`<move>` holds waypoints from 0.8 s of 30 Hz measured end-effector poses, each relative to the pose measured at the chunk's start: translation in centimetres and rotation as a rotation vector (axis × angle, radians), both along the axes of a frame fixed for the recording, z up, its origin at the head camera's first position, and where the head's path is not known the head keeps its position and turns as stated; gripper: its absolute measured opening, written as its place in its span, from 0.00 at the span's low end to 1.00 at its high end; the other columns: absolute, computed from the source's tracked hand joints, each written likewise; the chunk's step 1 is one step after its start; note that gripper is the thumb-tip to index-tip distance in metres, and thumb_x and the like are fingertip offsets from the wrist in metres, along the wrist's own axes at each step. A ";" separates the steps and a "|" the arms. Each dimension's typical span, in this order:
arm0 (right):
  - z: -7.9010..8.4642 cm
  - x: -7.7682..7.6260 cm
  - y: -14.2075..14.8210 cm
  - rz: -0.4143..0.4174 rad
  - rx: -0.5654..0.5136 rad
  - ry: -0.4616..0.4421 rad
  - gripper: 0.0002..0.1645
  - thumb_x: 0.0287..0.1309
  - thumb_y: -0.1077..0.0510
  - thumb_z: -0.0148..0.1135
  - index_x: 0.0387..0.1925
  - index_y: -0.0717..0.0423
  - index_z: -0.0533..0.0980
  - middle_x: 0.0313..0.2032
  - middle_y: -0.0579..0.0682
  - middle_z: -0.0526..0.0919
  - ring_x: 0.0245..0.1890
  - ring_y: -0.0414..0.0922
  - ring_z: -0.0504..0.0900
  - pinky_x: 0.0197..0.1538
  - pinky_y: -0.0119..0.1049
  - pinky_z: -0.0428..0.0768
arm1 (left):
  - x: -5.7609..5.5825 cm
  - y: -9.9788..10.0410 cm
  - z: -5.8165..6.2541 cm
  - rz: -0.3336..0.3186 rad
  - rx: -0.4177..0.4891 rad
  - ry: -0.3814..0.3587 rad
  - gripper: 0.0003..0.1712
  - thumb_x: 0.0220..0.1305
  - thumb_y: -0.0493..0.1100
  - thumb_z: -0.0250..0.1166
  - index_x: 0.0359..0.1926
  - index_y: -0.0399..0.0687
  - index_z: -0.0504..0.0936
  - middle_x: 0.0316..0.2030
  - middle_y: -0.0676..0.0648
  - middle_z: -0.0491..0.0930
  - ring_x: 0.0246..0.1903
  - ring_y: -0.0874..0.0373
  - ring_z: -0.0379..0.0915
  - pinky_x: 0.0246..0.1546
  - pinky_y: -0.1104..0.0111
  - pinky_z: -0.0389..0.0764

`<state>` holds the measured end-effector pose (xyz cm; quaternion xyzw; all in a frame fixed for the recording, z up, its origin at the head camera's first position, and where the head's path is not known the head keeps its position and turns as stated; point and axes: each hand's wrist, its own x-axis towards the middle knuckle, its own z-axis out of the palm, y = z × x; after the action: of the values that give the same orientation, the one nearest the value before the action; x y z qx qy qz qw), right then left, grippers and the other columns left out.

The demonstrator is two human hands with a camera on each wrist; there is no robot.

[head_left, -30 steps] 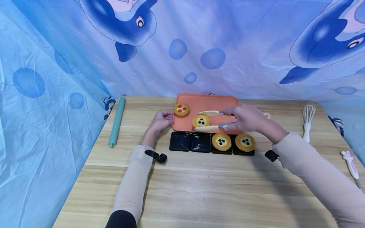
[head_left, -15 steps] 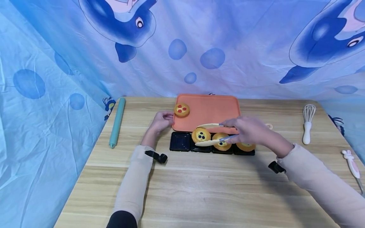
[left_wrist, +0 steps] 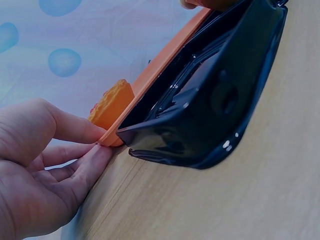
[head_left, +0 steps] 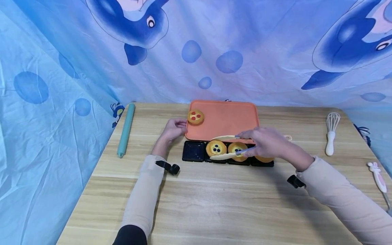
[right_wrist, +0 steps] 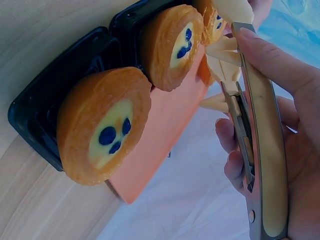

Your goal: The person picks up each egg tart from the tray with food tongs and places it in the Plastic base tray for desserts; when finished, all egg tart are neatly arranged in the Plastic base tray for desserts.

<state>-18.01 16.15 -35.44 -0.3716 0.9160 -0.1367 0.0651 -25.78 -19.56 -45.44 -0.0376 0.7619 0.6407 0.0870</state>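
Observation:
My left hand [head_left: 173, 130] pinches the left rim of an orange tray [head_left: 226, 119], thumb above and fingers below in the left wrist view. A tart with red pieces on top [head_left: 195, 117] lies at that tray's left end. My right hand [head_left: 269, 143] grips food tongs [right_wrist: 270, 160] with cream-coloured tips. Those tips straddle a blueberry tart [head_left: 216, 148] sitting in the second compartment from the left of a black container row [head_left: 193, 151]. Another blueberry tart [head_left: 234, 147] sits under the tongs in the third. The rightmost tart [right_wrist: 107, 127] is partly hidden by my hand in the head view.
A teal rolling pin [head_left: 126, 131] lies at the table's left. To the right are a white whisk [head_left: 330, 134] and a rabbit-handled tool [head_left: 379, 180]. A small cream ring [head_left: 288, 137] shows behind my right hand. A blue patterned curtain [head_left: 226, 63] hangs behind the table.
My right hand has moved toward me with the tongs, carrying a blueberry tart from the orange tray into the second black compartment. The left hand has stayed at the tray rim.

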 end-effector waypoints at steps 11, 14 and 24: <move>0.0 -0.1 0.1 -0.043 -0.001 -0.026 0.55 0.38 0.39 0.81 0.67 0.56 0.71 0.62 0.53 0.76 0.53 0.56 0.80 0.42 0.50 0.83 | -0.2 -0.1 0.0 -0.006 -0.004 0.008 0.29 0.50 0.21 0.59 0.57 0.28 0.75 0.48 0.36 0.76 0.44 0.50 0.75 0.43 0.71 0.81; 0.1 -0.2 0.2 -0.060 -0.031 -0.048 0.55 0.39 0.39 0.80 0.68 0.57 0.70 0.64 0.55 0.75 0.53 0.56 0.80 0.47 0.53 0.82 | -0.2 -0.1 0.0 -0.006 0.006 0.008 0.29 0.50 0.21 0.59 0.57 0.28 0.75 0.48 0.36 0.76 0.44 0.50 0.75 0.43 0.71 0.81; 1.8 -1.8 0.0 -0.076 -0.137 -0.035 0.54 0.43 0.39 0.79 0.69 0.57 0.69 0.61 0.55 0.77 0.42 0.49 0.79 0.41 0.46 0.80 | -0.1 0.0 0.1 -0.005 0.008 0.002 0.30 0.49 0.20 0.59 0.58 0.28 0.75 0.47 0.36 0.77 0.44 0.50 0.75 0.44 0.70 0.81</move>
<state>-19.79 16.12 -33.62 -0.3376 0.9167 -0.2080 0.0501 -25.87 -19.59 -45.38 -0.0348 0.7593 0.6438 0.0879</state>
